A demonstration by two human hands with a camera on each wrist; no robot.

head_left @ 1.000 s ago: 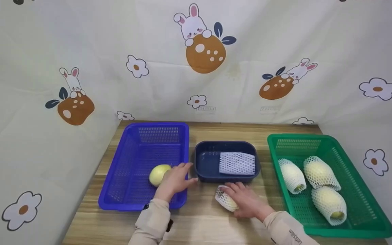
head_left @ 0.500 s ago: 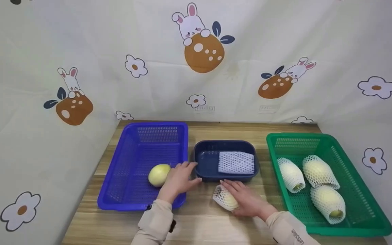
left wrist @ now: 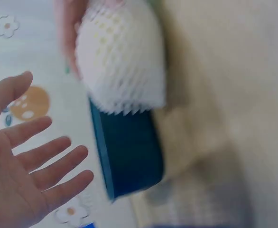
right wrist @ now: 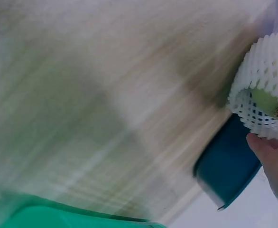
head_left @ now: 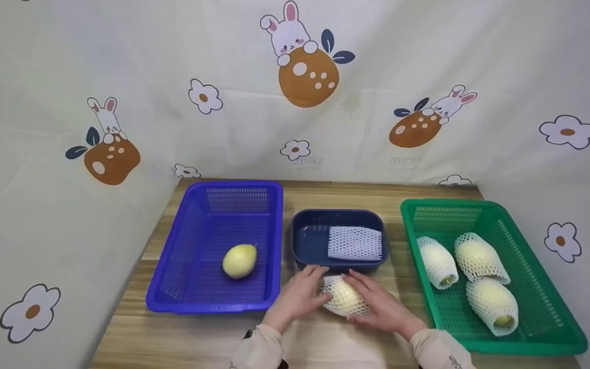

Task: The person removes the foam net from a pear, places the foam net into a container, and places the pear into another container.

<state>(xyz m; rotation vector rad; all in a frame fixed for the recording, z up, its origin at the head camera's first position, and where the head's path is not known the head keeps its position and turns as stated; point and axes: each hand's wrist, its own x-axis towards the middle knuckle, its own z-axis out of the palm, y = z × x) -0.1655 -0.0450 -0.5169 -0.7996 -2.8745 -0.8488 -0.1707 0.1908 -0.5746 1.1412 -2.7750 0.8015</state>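
Note:
A pale yellow-green pear (head_left: 345,298) in a white foam net sits on the table between my hands. My right hand (head_left: 384,307) grips its right side, with the thumb at the near side and the fingers at the far side. At its left end is my left hand (head_left: 300,297), whose fingers are spread and extended in the left wrist view. In the right wrist view, the net (right wrist: 260,71) has an open end, where the fruit's greenish tip shows inside. Just behind stands a dark blue tub (head_left: 308,246) holding an unfilled foam net (head_left: 355,243).
A blue basket (head_left: 167,266) at the left contains a bare pear (head_left: 239,261). To the right, a green basket (head_left: 546,302) holds three netted pears (head_left: 492,307). A printed cloth (head_left: 244,133) hangs behind the wooden table (head_left: 320,348).
My left hand has moved right, from over the blue basket's edge to the left end of the netted pear. My right hand stays at that pear.

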